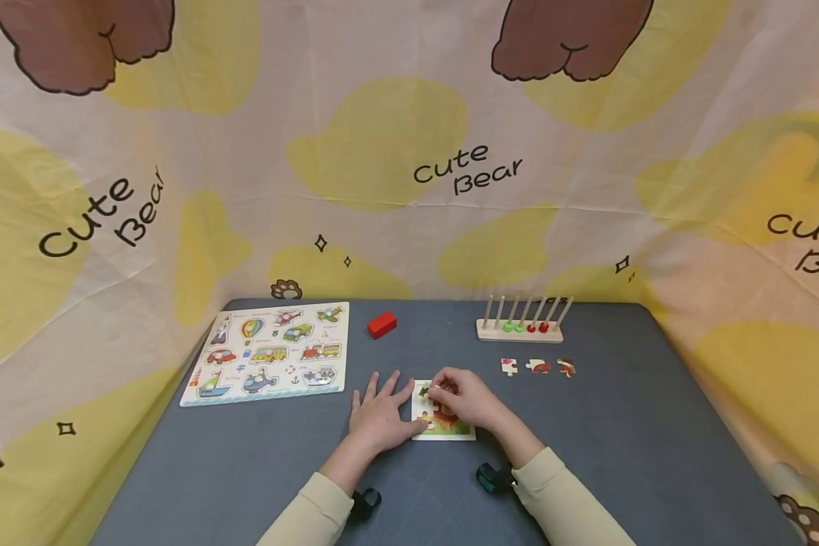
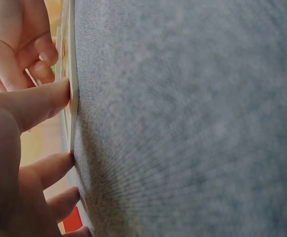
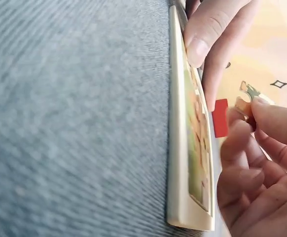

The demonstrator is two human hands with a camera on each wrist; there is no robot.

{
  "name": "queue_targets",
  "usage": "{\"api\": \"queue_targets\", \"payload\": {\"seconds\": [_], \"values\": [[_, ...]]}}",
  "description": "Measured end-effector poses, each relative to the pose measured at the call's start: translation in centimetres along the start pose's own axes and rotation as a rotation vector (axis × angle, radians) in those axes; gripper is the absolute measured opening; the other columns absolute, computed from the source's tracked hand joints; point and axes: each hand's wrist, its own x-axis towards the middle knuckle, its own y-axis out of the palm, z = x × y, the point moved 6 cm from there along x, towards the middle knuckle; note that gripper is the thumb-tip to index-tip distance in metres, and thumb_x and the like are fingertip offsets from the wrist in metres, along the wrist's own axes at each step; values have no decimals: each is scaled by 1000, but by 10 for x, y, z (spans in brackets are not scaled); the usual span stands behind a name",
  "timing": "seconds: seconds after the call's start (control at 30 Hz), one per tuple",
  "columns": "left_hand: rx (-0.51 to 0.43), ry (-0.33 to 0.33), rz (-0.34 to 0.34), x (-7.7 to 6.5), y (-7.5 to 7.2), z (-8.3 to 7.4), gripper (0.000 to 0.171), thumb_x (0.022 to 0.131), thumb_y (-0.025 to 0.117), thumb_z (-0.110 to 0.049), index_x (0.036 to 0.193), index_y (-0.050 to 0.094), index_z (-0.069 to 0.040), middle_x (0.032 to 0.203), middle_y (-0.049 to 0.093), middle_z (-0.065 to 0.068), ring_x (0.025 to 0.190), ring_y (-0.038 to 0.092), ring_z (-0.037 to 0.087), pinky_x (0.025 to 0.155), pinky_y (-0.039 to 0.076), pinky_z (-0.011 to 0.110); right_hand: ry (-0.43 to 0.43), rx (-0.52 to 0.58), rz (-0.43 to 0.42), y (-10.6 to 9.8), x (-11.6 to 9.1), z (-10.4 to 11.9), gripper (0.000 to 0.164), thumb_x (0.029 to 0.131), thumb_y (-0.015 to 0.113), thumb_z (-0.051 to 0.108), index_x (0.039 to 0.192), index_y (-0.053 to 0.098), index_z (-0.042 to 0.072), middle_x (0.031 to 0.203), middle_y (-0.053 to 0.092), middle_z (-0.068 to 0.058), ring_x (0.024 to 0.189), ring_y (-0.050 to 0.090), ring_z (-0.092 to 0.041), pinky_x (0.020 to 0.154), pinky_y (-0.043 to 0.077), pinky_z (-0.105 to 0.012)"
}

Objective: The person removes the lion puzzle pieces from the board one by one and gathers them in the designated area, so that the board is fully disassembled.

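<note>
A small jigsaw board (image 1: 456,436) with a pale frame and a partly filled picture lies on the table before the person. The left hand (image 1: 380,418) spreads its fingers at the board's left side; in the left wrist view its thumb (image 2: 45,101) presses on the board's edge and a fingertip touches the border. Above the board, the right hand (image 1: 469,398) pinches a jigsaw piece (image 3: 247,101) between thumb and forefinger. That piece is held tilted, clear of the board (image 3: 179,163) in the right wrist view. Part of the picture is hidden under the hands.
Three loose jigsaw pieces (image 1: 538,366) lie in a row to the right. Behind them stands a wooden peg rack (image 1: 519,336) with green and red beads. A red block (image 1: 381,325) sits at the back, beside a large vehicle puzzle board (image 1: 259,387) on the left.
</note>
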Motion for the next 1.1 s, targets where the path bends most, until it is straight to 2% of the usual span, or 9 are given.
{"api": "queue_targets", "payload": {"seconds": [0.37,0.8,1.1], "values": [[0,-2,2,1,2,1,81,82,73,-60,151,49,-25,164,35,6,155,15,41,117,14,72,50,5,-173,-22,-5,5,15,93,74,21,103,67,12,84,65,0,72,59,-14,60,49,-25],[-16,-7,5,0,2,1,82,82,73,-60,152,48,-25,164,34,7,154,14,42,117,13,72,-2,-50,-216,-45,-14,5,13,95,72,19,106,70,13,86,68,2,75,60,-14,65,50,-25],[-20,-7,4,0,0,0,82,82,74,-59,152,49,-25,164,34,7,154,14,42,117,13,72,17,-47,-247,-60,-23,4,13,95,71,18,107,71,13,84,68,-1,70,57,-17,57,48,-26]]}}
